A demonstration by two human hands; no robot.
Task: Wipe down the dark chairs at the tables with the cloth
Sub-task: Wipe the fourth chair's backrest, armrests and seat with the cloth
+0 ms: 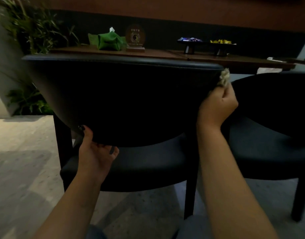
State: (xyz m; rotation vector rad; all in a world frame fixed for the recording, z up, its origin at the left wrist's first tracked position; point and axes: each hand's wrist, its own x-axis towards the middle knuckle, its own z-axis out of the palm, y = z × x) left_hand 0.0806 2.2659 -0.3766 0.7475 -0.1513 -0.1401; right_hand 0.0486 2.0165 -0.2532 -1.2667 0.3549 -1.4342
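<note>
A person's right hand [217,106] clenched a pale cloth [224,77] against the right edge of a dark chair [124,94] backrest while the left hand [94,152] gripped its lower rim, apparently mid-wipe, with a sweep across the back likely due next

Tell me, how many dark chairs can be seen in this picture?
2. One chair is in front, held by the left hand and wiped with the cloth in the right hand. The second chair stands to its right, partly cut off. Others may be hidden.
</note>
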